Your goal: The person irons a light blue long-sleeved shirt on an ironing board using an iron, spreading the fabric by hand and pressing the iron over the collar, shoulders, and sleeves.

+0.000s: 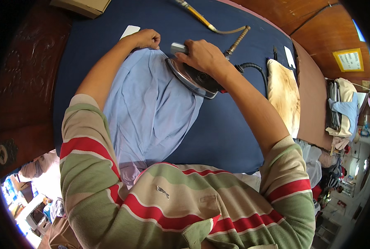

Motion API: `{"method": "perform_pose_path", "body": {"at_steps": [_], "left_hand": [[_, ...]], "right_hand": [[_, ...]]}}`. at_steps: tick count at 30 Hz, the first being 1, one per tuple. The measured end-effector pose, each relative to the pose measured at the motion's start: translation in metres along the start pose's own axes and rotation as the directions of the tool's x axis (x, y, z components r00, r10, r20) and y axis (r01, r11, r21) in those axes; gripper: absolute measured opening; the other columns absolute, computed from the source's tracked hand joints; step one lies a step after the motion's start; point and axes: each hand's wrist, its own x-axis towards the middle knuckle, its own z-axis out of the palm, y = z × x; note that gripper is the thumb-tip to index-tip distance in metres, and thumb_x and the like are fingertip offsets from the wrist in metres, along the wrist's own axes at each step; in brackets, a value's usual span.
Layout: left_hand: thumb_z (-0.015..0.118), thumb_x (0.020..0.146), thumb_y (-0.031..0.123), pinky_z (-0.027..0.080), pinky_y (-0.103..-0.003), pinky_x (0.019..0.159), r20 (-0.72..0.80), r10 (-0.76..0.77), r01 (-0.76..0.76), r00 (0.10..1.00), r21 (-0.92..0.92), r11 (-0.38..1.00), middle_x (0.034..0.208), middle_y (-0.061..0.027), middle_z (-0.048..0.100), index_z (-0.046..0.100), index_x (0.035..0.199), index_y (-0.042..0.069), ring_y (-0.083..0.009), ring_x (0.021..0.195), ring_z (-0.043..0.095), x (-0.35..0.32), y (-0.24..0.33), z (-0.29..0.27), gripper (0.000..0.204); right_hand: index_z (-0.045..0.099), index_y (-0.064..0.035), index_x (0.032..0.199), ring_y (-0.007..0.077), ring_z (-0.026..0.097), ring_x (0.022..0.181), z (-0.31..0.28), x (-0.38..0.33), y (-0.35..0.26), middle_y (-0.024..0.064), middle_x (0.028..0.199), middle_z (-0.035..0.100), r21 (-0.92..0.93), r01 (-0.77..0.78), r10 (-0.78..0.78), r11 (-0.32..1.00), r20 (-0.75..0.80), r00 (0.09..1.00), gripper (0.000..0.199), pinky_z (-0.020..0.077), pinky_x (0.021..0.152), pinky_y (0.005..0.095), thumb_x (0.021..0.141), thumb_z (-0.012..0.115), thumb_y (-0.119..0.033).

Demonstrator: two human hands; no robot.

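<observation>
A light blue shirt (151,99) lies wrinkled over the dark blue ironing surface (226,128), its lower end reaching the near edge by my body. My left hand (146,39) is closed at the shirt's far end, fingers curled down on the cloth there. A steam iron (189,81) rests along the right side of the shirt, its metal rim against the fabric. My right hand (203,56) wraps round the iron's handle from above; part of the handle is hidden under the fingers.
A yellow hose (199,17) and a black cord (253,65) run from the iron. To the right lies a scorched cream cloth pad (283,93). White cards (129,32) and a cardboard box (83,6) sit at the far side. Folded clothes (342,106) are stacked far right.
</observation>
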Motion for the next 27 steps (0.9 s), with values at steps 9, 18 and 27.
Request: {"method": "perform_pose_path", "body": {"at_steps": [9,18,27], "left_hand": [[0.069,0.07,0.006,0.043,-0.027,0.058,0.04,-0.094,0.096,0.995,-0.048,0.994,0.07,-0.0021,0.059,0.061,0.08,0.004,-0.0113,0.065,0.054,-0.014,-0.023,-0.023,0.014],[0.067,0.068,0.001,0.039,-0.03,0.052,-0.144,-0.211,0.21,0.967,-0.019,0.977,0.065,-0.0019,0.055,0.055,0.07,0.006,-0.0118,0.061,0.05,-0.026,-0.015,-0.025,0.013],[0.061,0.072,-0.005,0.039,-0.028,0.054,-0.151,-0.307,0.308,0.94,-0.018,0.951,0.062,-0.0011,0.053,0.054,0.066,0.004,-0.0101,0.062,0.048,-0.022,-0.023,-0.024,0.012]], "right_hand": [[0.065,-0.0022,0.096,0.0347,0.064,0.084,0.004,0.033,-0.013,0.0183,0.087,0.066,0.007,-0.002,0.002,1.0,0.0,1.0,0.043,0.0516,0.075,0.0404,0.081,0.056,-0.042],[0.067,-0.0048,0.098,0.0339,0.064,0.087,0.007,0.063,-0.024,0.0175,0.09,0.066,-0.011,0.017,-0.017,1.0,-0.004,1.0,0.044,0.0513,0.077,0.04,0.081,0.057,-0.044],[0.068,-0.0053,0.094,0.0337,0.064,0.087,0.011,0.085,-0.027,0.0177,0.09,0.067,-0.029,0.064,-0.065,0.998,-0.025,0.998,0.042,0.0511,0.077,0.0396,0.081,0.057,-0.044]]}}
